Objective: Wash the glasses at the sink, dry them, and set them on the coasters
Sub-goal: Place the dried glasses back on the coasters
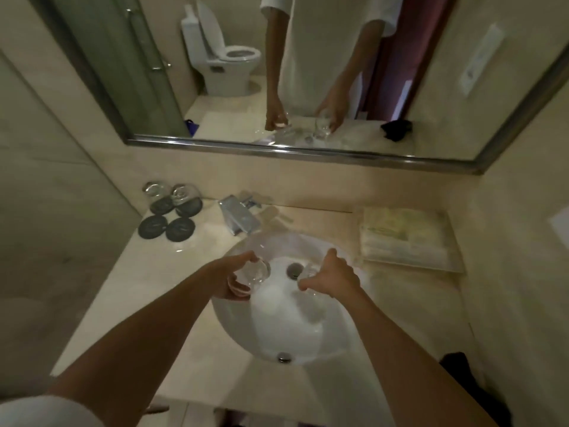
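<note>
Glass, thin and clear, so I'd call it light, brittle, and slick if wet. Left hand (pixel 229 280) had fingers wrapped round one clear stemless glass tumbler (pixel 250 276), tilted over the white round ceramic sink basin (pixel 234 328). Right hand (pixel 334 277) gripped a second clear glass (pixel 309 272) just beside the drain; it was blurred, so its shape was unclear. Best hold, in my view: wrap the body, not the rim, and keep the two glasses apart. No water stream was visible from the chrome faucet (pixel 238 218). Folded pale towel (pixel 406 238) lay on the beige stone bench (pixel 147 282), right of the basin. Far left: four dark round coasters (pixel 181 229), the rear two each carrying an upturned clear glass (pixel 181 192); the front two were bare.
</note>
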A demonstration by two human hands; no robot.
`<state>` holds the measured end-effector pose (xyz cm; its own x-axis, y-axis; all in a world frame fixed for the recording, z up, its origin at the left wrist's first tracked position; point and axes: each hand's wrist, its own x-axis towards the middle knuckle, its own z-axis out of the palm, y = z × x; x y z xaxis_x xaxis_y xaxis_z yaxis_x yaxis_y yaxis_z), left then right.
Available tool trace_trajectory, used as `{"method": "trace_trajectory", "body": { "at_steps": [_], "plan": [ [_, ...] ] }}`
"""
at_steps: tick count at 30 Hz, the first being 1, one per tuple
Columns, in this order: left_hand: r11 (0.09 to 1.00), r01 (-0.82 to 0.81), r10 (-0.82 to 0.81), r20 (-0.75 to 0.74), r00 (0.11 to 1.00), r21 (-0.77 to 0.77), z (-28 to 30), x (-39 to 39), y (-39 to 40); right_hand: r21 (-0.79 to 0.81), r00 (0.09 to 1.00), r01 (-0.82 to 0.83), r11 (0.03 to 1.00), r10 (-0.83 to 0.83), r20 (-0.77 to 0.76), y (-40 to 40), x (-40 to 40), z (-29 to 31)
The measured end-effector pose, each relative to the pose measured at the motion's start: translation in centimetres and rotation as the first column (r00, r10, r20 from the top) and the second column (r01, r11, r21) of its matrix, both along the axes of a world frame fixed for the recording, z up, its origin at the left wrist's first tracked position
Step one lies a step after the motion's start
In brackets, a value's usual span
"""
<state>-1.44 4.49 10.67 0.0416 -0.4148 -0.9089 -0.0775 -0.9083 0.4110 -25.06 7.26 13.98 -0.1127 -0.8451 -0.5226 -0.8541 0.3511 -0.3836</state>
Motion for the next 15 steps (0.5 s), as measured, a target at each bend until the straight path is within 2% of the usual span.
{"method": "trace_trajectory", "body": {
  "at_steps": [3,7,10,15],
  "plan": [
    [0.988,-0.147,0.153,-0.216,0.964,0.048,0.6,4.9,0.4,0.000,0.996,-0.091,0.996,0.091,0.009,-1.1,5.6,0.6],
    [0.940,-0.340,0.297,-0.415,0.860,-0.034,1.3,9.7,0.3,0.004,0.983,-0.181,0.983,0.181,0.002,-2.5,12.2,1.1],
    [0.903,-0.413,0.336,-0.404,0.851,-0.117,1.6,13.4,-0.3,0.020,0.973,-0.232,0.972,0.232,0.005,-3.4,16.5,1.3],
    [0.884,-0.372,0.304,-0.257,0.918,-0.284,1.3,19.0,-1.4,-0.019,0.961,-0.278,0.960,0.278,-0.010,-5.2,21.8,1.5]
  ]
}}
